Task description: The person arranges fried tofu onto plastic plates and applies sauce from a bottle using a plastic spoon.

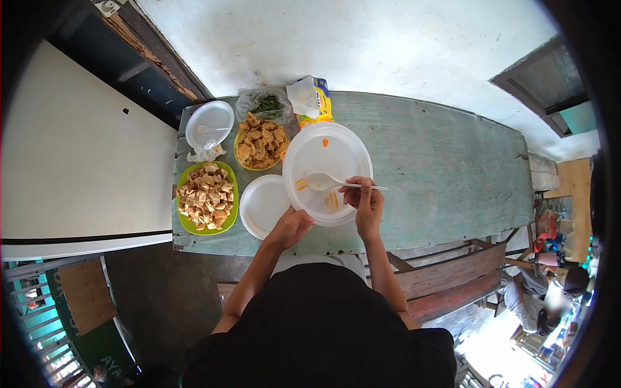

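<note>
A white disposable plate [350, 154] with orange sauce smears is tilted up in front of me. My left hand [294, 227] pinches its lower left rim, thumb on the upper side. Between the fingers of my right hand [366, 205] is a white plastic spoon [336, 181], its bowl over the middle of the smeared plate. Partly covered by that plate, a second white plate [262, 205] lies on the table to the left. A yellow bowl of fried fritters [261, 141] stands just beyond it.
The green wooden table [446, 174] stretches right along a white wall. At its left end are a green plate of cut fried pieces [207, 199] and a white plate with a spoon [210, 116]. Behind stand a bag of green chillies [266, 103] and a yellow tissue pack [321, 100]. A bench [446, 278] is nearby.
</note>
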